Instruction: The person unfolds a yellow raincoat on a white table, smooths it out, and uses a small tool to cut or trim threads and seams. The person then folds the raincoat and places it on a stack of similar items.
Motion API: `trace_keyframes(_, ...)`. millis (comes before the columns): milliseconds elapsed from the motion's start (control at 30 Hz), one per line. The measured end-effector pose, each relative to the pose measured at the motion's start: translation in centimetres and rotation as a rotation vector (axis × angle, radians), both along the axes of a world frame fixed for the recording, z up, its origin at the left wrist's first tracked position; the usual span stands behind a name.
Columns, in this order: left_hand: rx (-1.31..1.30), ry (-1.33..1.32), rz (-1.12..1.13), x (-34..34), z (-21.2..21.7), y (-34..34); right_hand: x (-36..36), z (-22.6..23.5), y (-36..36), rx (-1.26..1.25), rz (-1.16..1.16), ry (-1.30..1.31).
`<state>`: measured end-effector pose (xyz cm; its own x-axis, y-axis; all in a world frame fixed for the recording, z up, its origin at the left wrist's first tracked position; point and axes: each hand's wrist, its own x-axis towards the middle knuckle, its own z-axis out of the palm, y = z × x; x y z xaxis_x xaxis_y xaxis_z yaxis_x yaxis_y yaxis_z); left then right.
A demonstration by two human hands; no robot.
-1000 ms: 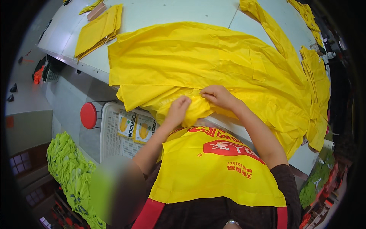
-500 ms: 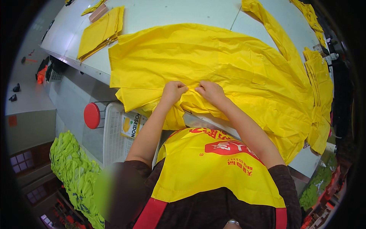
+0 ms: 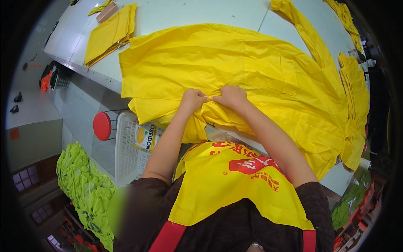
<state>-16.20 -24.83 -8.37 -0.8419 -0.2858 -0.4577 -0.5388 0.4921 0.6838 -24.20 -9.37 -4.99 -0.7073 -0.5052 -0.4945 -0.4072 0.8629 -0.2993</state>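
A large yellow raincoat (image 3: 176,54) lies spread across the table, with one sleeve (image 3: 306,31) stretching to the far right and a pocket patch at its right part. At its near edge my left hand (image 3: 193,100) pinches the fabric between thumb and fingers. Close beside it, almost touching, my right hand (image 3: 231,97) is closed on the same edge. The cloth bunches and creases between and below the two hands. Part of the near edge hangs over the table's front. What lies under the fingertips is hidden.
Folded yellow garments (image 3: 111,33) are stacked at the far left by a pink block (image 3: 106,12). More folded yellow pieces (image 3: 352,90) lie at the right on the white table (image 3: 193,12). Left below stand a red stool (image 3: 102,126), a white basket (image 3: 126,147) and a lime-green heap (image 3: 84,189).
My right hand has shifted slightly left and up, narrowing the gap to my left hand. Both still grip the raincoat's edge. The whole view has moved slightly.
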Motion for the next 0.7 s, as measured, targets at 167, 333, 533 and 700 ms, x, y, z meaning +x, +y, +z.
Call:
trace_keyframes(167, -0.061, -0.06, -0.053, -0.7, 0.1, -0.8, -0.7, 0.6, -0.4, 0.029, -0.005, -0.062)
trace_keyframes(333, -0.027, 0.105, -0.065, -0.9, -1.8, -0.8, -0.5, -3.3, 2.4, -0.288, -0.023, -0.014)
trace_keyframes(533, -0.139, 0.241, 0.023, -3.0, -4.0, -7.9, 4.2, -0.6, 17.5, -0.795, -0.129, 0.671)
trace_keyframes(700, -0.603, 0.2, 0.138, -5.4, -1.0, -9.6, 9.5, -2.9, 38.2, -0.423, -0.896, 1.069)
